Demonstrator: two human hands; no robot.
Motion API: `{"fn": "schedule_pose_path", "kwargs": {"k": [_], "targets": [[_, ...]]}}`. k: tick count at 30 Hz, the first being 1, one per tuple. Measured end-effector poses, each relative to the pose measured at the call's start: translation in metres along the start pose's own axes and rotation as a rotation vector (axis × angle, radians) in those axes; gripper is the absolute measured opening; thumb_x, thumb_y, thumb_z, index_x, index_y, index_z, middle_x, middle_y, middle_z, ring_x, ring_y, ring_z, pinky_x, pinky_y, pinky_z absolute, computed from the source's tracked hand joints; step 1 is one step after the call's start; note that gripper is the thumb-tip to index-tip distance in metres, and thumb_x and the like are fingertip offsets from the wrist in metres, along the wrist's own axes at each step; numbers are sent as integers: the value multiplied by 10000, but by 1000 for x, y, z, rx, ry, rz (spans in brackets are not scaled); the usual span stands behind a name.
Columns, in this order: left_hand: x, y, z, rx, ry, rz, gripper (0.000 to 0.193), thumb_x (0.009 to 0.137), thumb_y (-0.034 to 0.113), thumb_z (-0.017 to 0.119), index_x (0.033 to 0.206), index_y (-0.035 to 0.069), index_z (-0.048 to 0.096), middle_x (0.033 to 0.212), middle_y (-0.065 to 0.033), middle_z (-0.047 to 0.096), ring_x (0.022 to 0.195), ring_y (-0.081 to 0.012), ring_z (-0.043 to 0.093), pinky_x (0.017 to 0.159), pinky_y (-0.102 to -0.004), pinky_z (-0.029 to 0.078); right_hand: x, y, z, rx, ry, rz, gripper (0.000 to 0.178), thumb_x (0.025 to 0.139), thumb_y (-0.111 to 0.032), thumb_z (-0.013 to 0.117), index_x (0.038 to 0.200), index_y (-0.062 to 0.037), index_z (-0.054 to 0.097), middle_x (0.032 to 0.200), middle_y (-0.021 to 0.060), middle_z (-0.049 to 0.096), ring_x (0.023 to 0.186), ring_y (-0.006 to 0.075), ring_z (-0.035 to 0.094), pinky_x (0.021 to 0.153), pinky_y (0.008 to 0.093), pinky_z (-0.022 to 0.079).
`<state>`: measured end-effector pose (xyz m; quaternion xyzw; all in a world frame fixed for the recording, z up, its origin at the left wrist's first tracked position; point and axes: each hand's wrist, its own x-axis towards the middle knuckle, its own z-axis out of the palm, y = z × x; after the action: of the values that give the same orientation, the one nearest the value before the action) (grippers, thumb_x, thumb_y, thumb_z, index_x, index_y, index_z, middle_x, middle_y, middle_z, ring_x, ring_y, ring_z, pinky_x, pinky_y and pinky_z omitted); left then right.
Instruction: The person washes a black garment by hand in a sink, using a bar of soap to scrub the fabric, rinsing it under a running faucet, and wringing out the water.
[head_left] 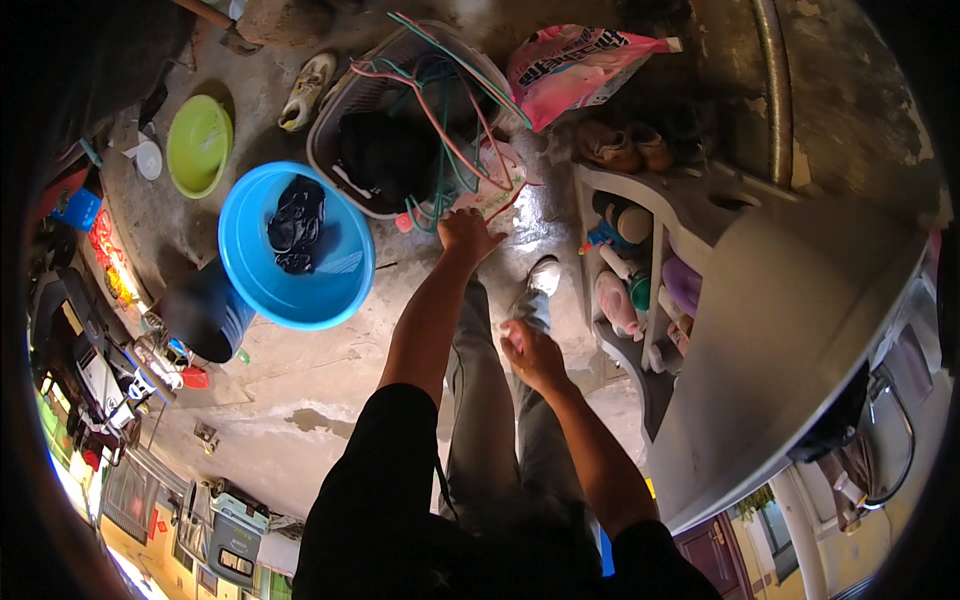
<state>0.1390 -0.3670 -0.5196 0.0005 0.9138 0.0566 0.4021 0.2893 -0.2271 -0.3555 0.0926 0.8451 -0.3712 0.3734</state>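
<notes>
My left hand [466, 238] reaches out at the near edge of a grey laundry basket [330, 165]. Its thumb sticks out to the right, and its other fingers are foreshortened beside the hangers. Green and pink clothes hangers [440, 150] lie tangled over the basket, with dark cloth [385, 155] inside. Whether the fingertips touch a hanger cannot be made out. Held lower, over my legs, my right hand [535, 357] is loosely bent, fingers a little apart, with nothing visible in it. Left of the basket stands a blue basin [235, 250] containing a black crumpled thing [297, 222].
A lime-green basin [200, 147] and a shoe [308, 90] are on the floor at far left. Behind the basket's right side lies a pink bag [580, 70]. To the right, a grey shelf unit [655, 190] holds bottles and bags, near a large sink [790, 330].
</notes>
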Motion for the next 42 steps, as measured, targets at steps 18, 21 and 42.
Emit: {"fn": "schedule_pose_path", "kwargs": {"k": [18,21,42], "targets": [[-132,-18,-67,293,-25,524,227,885,299,584,814,152,742,808,-120,740,715,-267,731,554,-450,536,-66,-27,-56,-145,306,-92,461,796,-142,709,1223,-100,541,1148,154,624,1031,340,627,855,443,515],[-234,-16,-132,161,134,597,240,895,303,608,764,112,671,715,-111,703,636,-305,700,539,-446,521,-97,-100,-108,-293,457,-394,674,687,-44,715,1328,-34,506,1282,192,562,1175,366,549,982,444,469],[-378,-36,-374,-1441,1178,701,344,889,79,720,1150,84,496,986,-28,630,835,-131,593,689,-310,499,-270,-330,-362,-166,909,-1007,226,834,-285,765,777,-78,695,667,162,626,575,359,589,533,410,458]]}}
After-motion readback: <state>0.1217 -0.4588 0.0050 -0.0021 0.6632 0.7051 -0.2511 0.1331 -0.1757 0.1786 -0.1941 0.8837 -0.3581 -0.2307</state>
